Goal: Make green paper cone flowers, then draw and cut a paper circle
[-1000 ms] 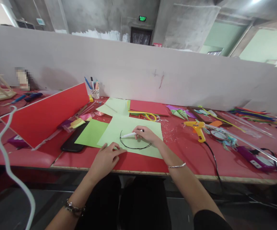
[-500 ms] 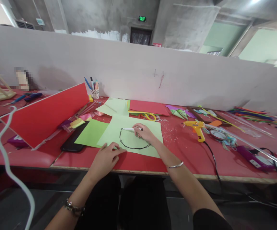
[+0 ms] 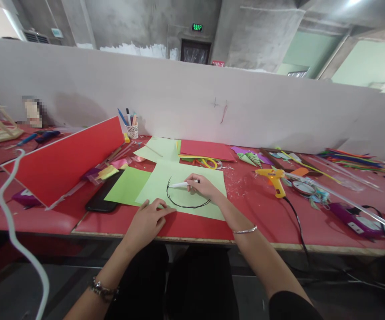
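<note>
Between the fingers of my right hand [image 3: 199, 186] is a white marker pen [image 3: 179, 184], its tip at the left end of a black curved line [image 3: 185, 206]. The line is drawn on a pale green sheet of paper [image 3: 212, 173] and forms an open arc like the lower part of a circle. My left hand [image 3: 151, 218] rests on the sheet's lower left edge with its fingers apart and nothing in it. A brighter green sheet [image 3: 125, 186] lies partly beneath the pale one, at the left.
A red board [image 3: 69, 160] leans at the left above a black phone-like slab [image 3: 101, 200]. A yellow glue gun [image 3: 274, 178] with a black cord lies to the right. Behind are a pen cup [image 3: 132, 130] and stacked red paper [image 3: 205, 150]. A purple power strip [image 3: 355, 220] sits far right.
The pen tip has moved slightly down along the left side of the arc, and a short black stroke now rises above it. My left hand has stayed in place.
</note>
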A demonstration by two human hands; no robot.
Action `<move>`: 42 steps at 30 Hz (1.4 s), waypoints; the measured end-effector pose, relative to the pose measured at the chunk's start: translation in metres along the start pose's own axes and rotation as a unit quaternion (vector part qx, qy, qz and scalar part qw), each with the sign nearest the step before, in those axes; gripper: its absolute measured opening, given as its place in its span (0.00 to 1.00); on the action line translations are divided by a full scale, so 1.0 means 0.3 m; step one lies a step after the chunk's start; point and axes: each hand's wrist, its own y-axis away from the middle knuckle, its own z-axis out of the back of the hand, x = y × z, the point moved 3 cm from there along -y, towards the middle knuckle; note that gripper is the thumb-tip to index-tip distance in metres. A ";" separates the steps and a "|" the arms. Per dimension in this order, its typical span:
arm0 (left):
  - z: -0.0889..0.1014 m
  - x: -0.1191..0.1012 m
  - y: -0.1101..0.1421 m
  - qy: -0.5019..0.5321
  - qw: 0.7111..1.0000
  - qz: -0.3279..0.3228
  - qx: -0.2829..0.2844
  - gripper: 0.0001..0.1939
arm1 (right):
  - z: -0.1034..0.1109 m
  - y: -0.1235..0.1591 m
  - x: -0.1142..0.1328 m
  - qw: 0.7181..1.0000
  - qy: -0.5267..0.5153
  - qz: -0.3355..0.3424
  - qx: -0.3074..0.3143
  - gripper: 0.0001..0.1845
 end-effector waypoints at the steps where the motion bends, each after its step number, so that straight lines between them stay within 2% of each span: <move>1: 0.000 0.000 0.000 -0.001 1.000 -0.001 0.001 0.22 | -0.001 0.000 0.002 1.000 0.000 0.000 0.000 0.13; 7: 0.001 -0.001 0.001 -0.001 1.000 0.001 -0.002 0.22 | -0.005 -0.002 0.000 1.000 -0.011 -0.013 -0.015 0.13; 14: 0.000 -0.001 0.000 -0.002 1.000 0.004 0.005 0.22 | -0.001 -0.018 -0.019 0.998 0.037 -0.011 -0.053 0.11; 19: -0.001 0.000 0.002 -0.003 1.000 0.006 0.014 0.23 | 0.002 -0.021 -0.029 0.996 0.016 -0.009 -0.086 0.11; 25: -0.002 0.001 0.001 -0.009 1.000 0.006 0.012 0.22 | 0.025 -0.018 -0.022 0.987 -0.029 -0.013 -0.154 0.11; 28: -0.001 -0.006 -0.002 -0.029 0.999 0.006 0.018 0.22 | 0.069 -0.016 -0.009 0.966 -0.043 0.026 -0.254 0.10; 31: 0.004 -0.029 -0.002 -0.066 0.997 0.006 0.031 0.23 | 0.118 -0.006 0.006 0.929 -0.072 0.071 -0.355 0.09; 34: 0.007 -0.065 0.003 -0.122 0.990 0.024 0.060 0.24 | 0.147 0.004 0.017 0.907 -0.090 0.084 -0.403 0.08; 38: 0.011 -0.128 0.012 -0.157 0.982 0.040 0.098 0.25 | 0.149 0.011 0.029 0.907 -0.106 0.090 -0.398 0.08; 40: 0.021 -0.165 0.015 -0.123 0.987 0.025 0.104 0.25 | 0.144 0.012 0.031 0.912 -0.106 0.091 -0.385 0.09; 42: 0.039 -0.205 0.016 -0.038 0.994 -0.013 0.106 0.23 | 0.143 0.011 0.030 0.916 -0.102 0.088 -0.378 0.10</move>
